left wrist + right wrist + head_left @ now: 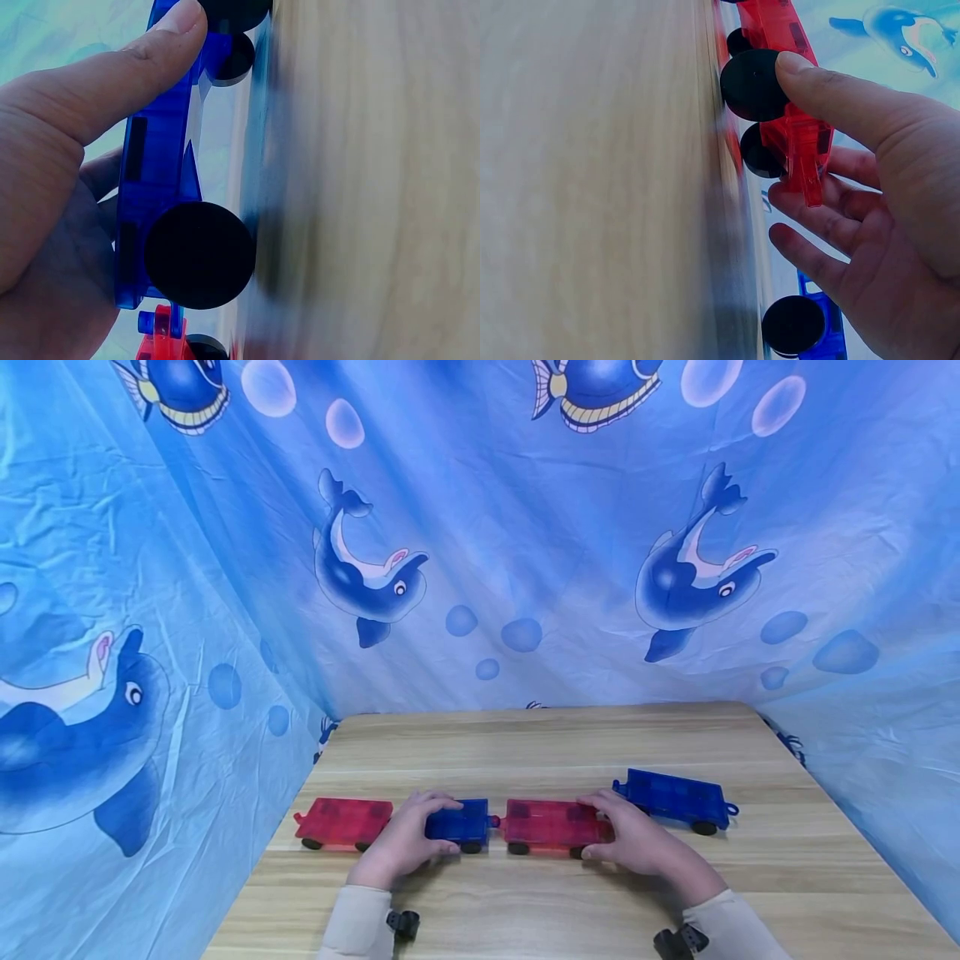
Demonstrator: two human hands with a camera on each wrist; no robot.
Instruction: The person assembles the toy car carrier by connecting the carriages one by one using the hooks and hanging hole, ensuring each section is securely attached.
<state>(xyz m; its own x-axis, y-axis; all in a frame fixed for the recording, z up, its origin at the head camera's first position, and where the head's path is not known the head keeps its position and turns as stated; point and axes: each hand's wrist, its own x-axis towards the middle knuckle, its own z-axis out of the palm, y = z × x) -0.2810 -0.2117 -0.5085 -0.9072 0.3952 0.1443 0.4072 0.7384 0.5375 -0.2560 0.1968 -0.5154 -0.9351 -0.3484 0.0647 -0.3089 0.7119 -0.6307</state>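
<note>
In the head view my left hand (408, 839) holds a short blue toy train car (468, 822) across its body, thumb on the near side. The left wrist view shows the thumb on the blue car (161, 165) near a black wheel. My right hand (633, 835) grips the right end of a red train car (551, 825). Its thumb presses by a wheel in the right wrist view, where the other fingers sit behind the red car (780, 30). The two held cars meet at a red coupling (496, 822). All cars stand on their wheels.
Left of my left hand another red car (345, 821) stands in line, its red hook (161, 337) at the blue car's end. A separate blue car (675, 797) sits angled beyond my right hand. The wooden table (525, 910) meets a sea-patterned cloth (495, 543) behind.
</note>
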